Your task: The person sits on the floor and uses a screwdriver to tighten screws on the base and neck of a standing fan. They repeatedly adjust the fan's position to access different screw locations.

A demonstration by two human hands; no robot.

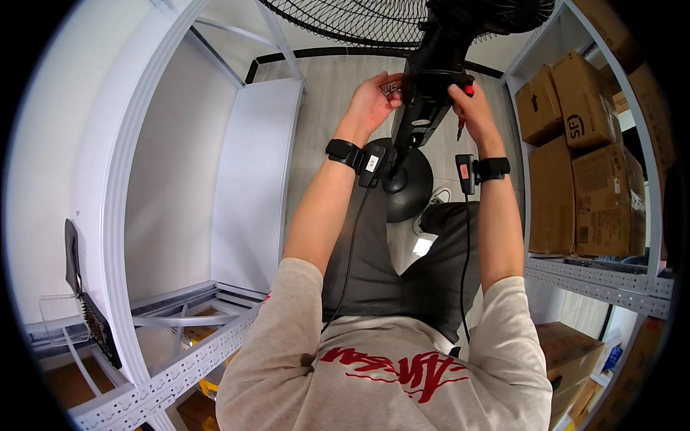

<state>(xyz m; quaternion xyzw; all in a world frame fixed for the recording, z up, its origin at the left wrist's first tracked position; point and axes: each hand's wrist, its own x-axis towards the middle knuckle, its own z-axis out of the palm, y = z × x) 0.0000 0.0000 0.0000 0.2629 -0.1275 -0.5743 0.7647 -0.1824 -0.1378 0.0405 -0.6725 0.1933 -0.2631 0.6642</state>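
Observation:
A black pedestal fan stands in front of me, its upright column rising from a round base on the floor. My left hand is beside the column's left side, palm partly turned up. Its curled fingers hold small shiny metal pieces, too small to name. On the opposite side, my right hand is closed round a slim red-and-black hand tool, its pointed end hanging downward. The thumb of that hand is against the fan's black housing. The tool's upper part is mostly covered by my fingers.
The fan's wire cage spreads across the top. Cardboard boxes fill a metal rack at right. Left of me is a white shelf panel with perforated beams. Cables run from both wrist devices along my legs.

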